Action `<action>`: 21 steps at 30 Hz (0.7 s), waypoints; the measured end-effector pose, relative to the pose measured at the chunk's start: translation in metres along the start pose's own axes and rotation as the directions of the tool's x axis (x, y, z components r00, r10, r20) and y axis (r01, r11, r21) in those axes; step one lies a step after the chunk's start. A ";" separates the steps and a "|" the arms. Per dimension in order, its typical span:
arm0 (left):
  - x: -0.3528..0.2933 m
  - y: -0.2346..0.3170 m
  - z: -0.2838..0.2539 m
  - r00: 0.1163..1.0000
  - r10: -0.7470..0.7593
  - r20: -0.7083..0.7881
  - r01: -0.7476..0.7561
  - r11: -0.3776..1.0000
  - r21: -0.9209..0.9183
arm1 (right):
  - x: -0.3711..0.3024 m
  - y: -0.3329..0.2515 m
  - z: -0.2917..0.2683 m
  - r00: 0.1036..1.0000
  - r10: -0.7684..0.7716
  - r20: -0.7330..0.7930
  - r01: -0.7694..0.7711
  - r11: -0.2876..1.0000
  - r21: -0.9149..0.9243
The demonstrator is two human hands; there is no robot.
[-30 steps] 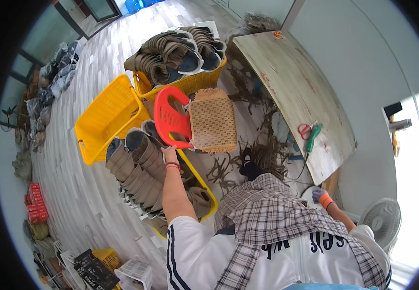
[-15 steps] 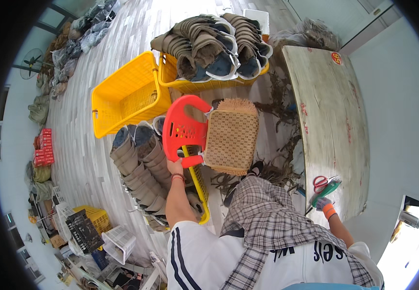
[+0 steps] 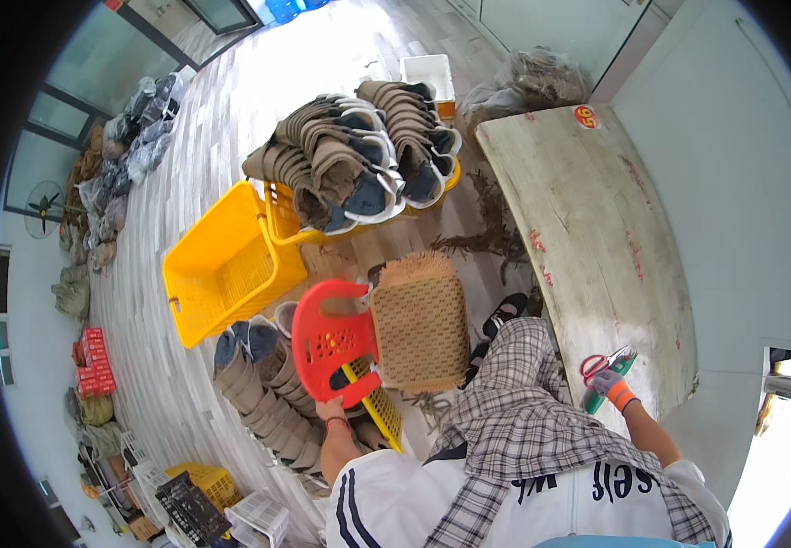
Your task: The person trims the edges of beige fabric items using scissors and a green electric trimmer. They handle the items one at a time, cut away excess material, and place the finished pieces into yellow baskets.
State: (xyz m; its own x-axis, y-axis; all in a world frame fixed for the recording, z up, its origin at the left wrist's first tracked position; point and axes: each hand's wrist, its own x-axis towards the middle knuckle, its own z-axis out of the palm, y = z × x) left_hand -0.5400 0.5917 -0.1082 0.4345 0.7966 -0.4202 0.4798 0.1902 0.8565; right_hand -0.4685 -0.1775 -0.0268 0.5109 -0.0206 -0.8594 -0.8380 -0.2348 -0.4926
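Observation:
My left hand (image 3: 331,409) grips the lower arm of a red plastic chair (image 3: 333,340), closed round it. A woven straw seat pad (image 3: 421,321) with fringed edges covers the chair's seat. On the right, my right hand (image 3: 607,383), in a grey glove with an orange cuff, lies over a green brush-like tool (image 3: 594,400) on the wooden table. Red-handled scissors (image 3: 594,366) lie right beside its fingers. The fingertips are too small and partly hidden to show whether they grip anything.
The wooden table (image 3: 596,219) runs along the right wall. Ahead, brown fur-lined boot pieces (image 3: 322,155) are stacked on a yellow crate, beside another yellow basket (image 3: 222,274). More boot pieces (image 3: 272,384) stand left of the chair. Brown scraps (image 3: 482,242) litter the floor by the table.
The view has tilted, so the chair, baskets and table appear lower. My right hand has moved further up along the green tool, close to the scissors. My left hand still holds the chair.

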 end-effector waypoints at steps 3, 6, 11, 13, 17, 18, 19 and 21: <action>-0.030 0.005 -0.010 0.990 -0.133 -0.052 0.124 0.982 -0.143 | -0.016 -0.018 -0.005 0.995 0.063 -0.078 -0.056 0.995 0.087; -0.057 0.036 -0.009 0.970 -0.085 -0.226 0.107 0.991 0.086 | -0.012 -0.005 -0.009 0.982 0.074 -0.171 -0.035 0.975 0.218; -0.082 0.126 0.054 0.848 0.268 -0.457 0.279 0.508 0.815 | 0.036 -0.011 0.006 0.985 -0.061 -0.162 0.074 0.994 0.076; -0.082 0.152 0.099 0.883 0.338 -0.324 0.170 0.414 0.894 | 0.080 -0.007 0.022 0.849 -0.520 -0.093 0.228 0.520 -0.823; -0.040 0.192 0.192 0.814 0.434 0.385 -0.464 0.088 0.881 | 0.127 -0.075 0.083 0.802 -0.090 -0.591 -0.204 0.888 -0.413; -0.022 0.182 0.214 0.743 0.374 0.556 -0.629 0.106 0.770 | 0.134 -0.098 0.094 0.781 -0.130 -0.611 -0.187 0.885 -0.427; -0.013 0.170 0.235 0.649 0.315 0.692 -0.755 0.152 0.638 | 0.137 -0.133 0.102 0.744 -0.174 -0.645 -0.214 0.852 -0.477; 0.000 0.180 0.307 0.542 -0.297 0.786 -0.548 0.585 0.598 | 0.137 -0.181 0.114 0.655 -0.240 -0.717 -0.298 0.789 -0.537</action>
State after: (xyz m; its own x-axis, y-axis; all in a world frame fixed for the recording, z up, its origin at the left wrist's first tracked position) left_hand -0.2197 0.4494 -0.0457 0.6925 -0.0758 -0.7174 0.4986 -0.6684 0.5519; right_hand -0.2691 -0.0273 -0.0708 0.6733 -0.6535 -0.3459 -0.7108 -0.7009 -0.0595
